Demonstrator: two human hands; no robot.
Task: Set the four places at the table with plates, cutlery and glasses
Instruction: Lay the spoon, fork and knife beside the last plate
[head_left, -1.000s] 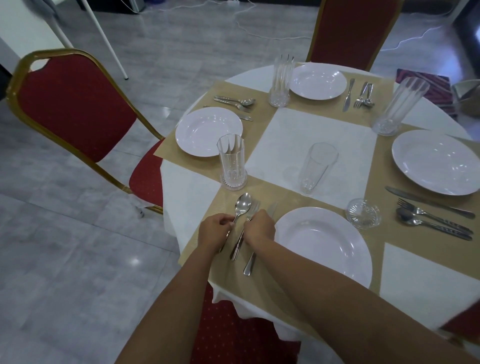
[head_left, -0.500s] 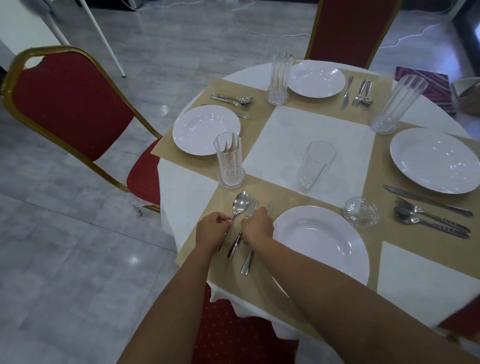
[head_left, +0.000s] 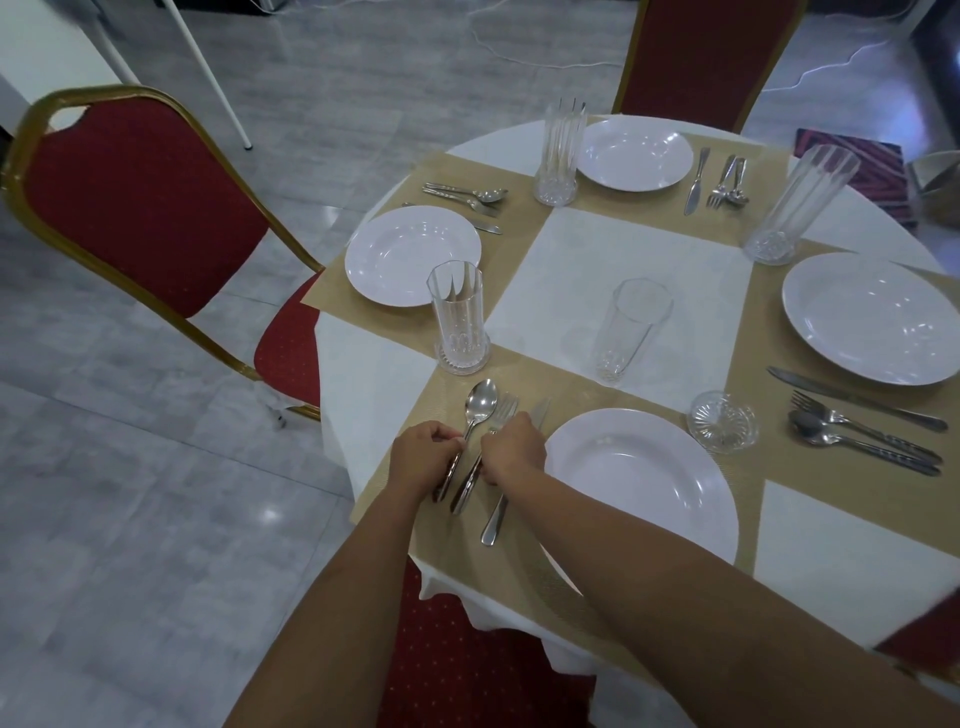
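**Entry: place setting at the near plate (head_left: 641, 499), cutlery alignment**

**Step in hand:** The cutlery just left of the near plate is being straightened. This is judged a late step, since plates and cutlery are seen at the three places beyond and to the right of the near plate.

**Task items:** The spoon (head_left: 480, 402), fork (head_left: 505, 410) and knife (head_left: 494, 522) are laid side by side on the tan mat (head_left: 395, 499). The spoon is farthest from the near plate and the knife closest to it.

**Hands:** The left hand (head_left: 423, 457) is curled round the spoon's handle. The right hand (head_left: 514, 449) is curled over the fork's handle. The knife passes beneath it, and whether the knife is also gripped cannot be told.

**Glassware:**
- A tall glass (head_left: 460, 317) stands beyond the cutlery, up and left of the near plate.
- A second glass (head_left: 631, 327) stands beyond the near plate on the white centre square.
- A cut-glass piece (head_left: 722, 426) sits just beside the near plate's far right rim. It is seen end-on, and whether it is a glass or a dish cannot be told.

**Next move:** The handles need to be evened and set parallel, then released without the pieces being dragged.

**Change noted:** Compared with the earlier frames, both hands are found on the same handles and the three pieces lie in the same order. Only a slight shift of view is noted.
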